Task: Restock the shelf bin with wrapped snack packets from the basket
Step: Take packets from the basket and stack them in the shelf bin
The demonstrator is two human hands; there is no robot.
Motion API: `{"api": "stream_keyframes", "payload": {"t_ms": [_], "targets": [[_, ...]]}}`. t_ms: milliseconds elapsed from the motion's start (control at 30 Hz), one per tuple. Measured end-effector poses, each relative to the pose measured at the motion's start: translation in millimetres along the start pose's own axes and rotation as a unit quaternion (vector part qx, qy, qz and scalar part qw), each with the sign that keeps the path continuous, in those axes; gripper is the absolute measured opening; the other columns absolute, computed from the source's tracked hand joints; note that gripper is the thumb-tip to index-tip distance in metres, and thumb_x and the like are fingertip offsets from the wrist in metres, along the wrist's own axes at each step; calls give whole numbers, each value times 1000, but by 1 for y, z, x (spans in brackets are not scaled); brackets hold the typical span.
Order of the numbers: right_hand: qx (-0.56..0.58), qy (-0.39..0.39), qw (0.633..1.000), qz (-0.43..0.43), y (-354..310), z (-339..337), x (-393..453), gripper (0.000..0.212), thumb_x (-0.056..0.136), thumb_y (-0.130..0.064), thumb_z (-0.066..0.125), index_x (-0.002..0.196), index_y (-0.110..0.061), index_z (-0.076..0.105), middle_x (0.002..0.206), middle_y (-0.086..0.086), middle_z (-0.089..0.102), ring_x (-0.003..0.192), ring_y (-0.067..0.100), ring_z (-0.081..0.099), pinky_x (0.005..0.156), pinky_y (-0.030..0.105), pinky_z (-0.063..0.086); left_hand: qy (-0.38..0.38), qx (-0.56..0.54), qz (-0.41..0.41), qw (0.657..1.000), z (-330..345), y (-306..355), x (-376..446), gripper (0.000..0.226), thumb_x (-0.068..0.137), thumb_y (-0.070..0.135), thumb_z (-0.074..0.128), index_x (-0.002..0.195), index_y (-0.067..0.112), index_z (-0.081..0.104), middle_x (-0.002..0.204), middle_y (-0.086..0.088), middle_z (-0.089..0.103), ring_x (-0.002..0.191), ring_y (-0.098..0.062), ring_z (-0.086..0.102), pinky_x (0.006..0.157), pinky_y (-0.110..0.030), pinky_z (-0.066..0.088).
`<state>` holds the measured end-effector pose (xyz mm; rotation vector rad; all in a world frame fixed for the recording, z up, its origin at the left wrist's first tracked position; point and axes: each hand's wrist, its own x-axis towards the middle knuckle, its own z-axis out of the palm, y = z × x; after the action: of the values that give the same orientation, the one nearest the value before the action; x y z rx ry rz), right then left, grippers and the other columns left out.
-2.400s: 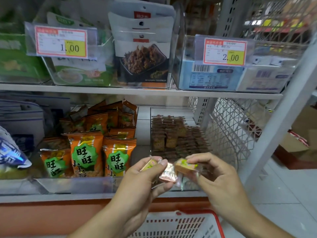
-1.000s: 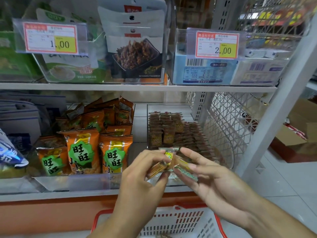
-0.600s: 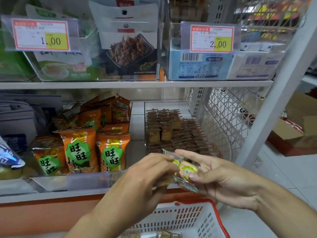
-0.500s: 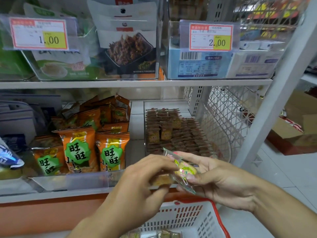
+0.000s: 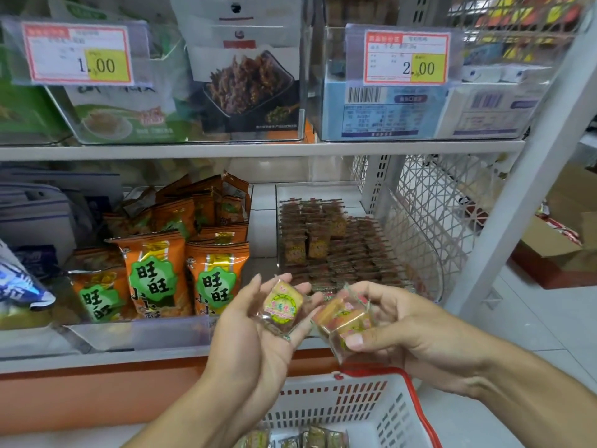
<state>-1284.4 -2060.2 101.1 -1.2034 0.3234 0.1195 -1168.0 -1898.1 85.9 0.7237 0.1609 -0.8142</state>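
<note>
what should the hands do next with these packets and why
Probably carry the right hand forward and set its packets in the bin. Both hands already hold wrapped packets just in front of the bin's open top, the left hand with one face up, and the same packets lie in rows inside. More wait in the basket.

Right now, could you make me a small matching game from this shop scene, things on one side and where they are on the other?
Things:
1. round-labelled clear-wrapped snack packet
2. orange crinkly snack bags
3. yellow 2.00 price tag
4. white plastic basket with red rim

Places:
A. upper shelf bin front
B. below both hands
C. in the left hand
D. left of the clear shelf bin

Pairs: 1-C, 2-D, 3-A, 4-B
</note>
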Motion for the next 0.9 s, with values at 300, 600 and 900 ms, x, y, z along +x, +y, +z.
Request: {"api": "stream_keyframes", "payload": {"t_ms": [300, 600, 900], "targets": [[-134, 68, 985, -82, 6, 6, 0, 48, 66, 1, 90, 107, -15, 69, 106, 21, 74, 96, 32, 72, 86, 45, 60, -49, 137, -27, 989, -6, -18, 1, 40, 91, 26, 54, 121, 3, 69, 116, -27, 73, 109, -45, 70, 86, -53, 61], [-207, 11, 976, -63, 11, 5, 3, 62, 75, 2, 85, 128, -23, 65, 116, 4, 75, 110, 24, 71, 93, 33, 57, -78, 223, 10, 972, 0, -31, 3, 50, 78, 37, 60, 127, 28, 67, 119, 3, 77, 102, -22, 76, 87, -48, 62], [-574, 258, 768, -119, -52, -48, 61, 49, 72, -21, 88, 113, -24, 61, 101, -10, 66, 100, 13, 67, 78, 14, 51, -158, 756, 255, 582, -10, -13, 15, 50, 92, 70, 48, 139, 62, 35, 136, 58, 24, 132, 36, 6, 113, -13, 19]]}}
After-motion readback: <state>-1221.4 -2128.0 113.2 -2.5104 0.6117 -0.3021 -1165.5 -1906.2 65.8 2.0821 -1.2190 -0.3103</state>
